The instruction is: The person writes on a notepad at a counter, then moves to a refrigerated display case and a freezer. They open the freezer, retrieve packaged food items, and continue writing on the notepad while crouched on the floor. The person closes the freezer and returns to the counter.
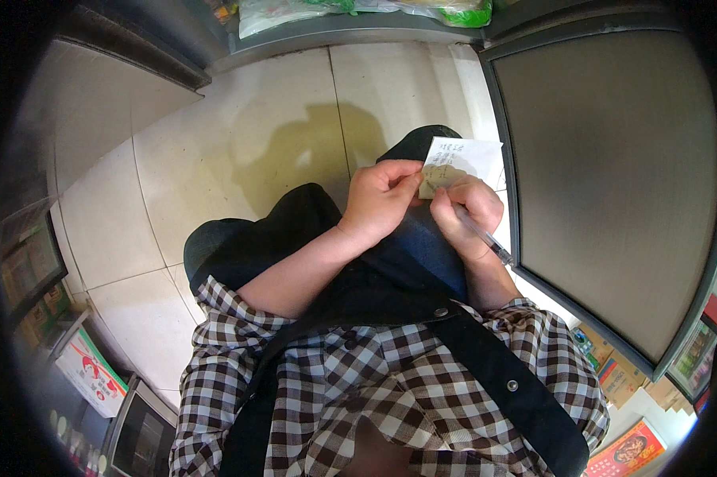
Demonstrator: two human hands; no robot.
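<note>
My left hand (pixel 382 200) pinches the left edge of a small sheet of white paper (pixel 477 156) between thumb and fingers. Several short lines of handwriting stand on the sheet. A clear-barrelled pen (pixel 483 234) is held in my right hand (pixel 470 208), its writing end by the lower part of the paper and its back end pointing down towards my wrist. The paper is above my bent knee, over the dark apron (pixel 358 280) and blue jeans (pixel 433 250). My right fingers cover part of the sheet's lower edge.
A large grey panel in a dark frame (pixel 504 149) stands close to the right of my right hand. Pale floor tiles (pixel 215 137) lie ahead. Plastic bags (pixel 364 7) are at the top, cardboard boxes (pixel 620 378) at lower right, and a printed white box (pixel 90 372) at lower left.
</note>
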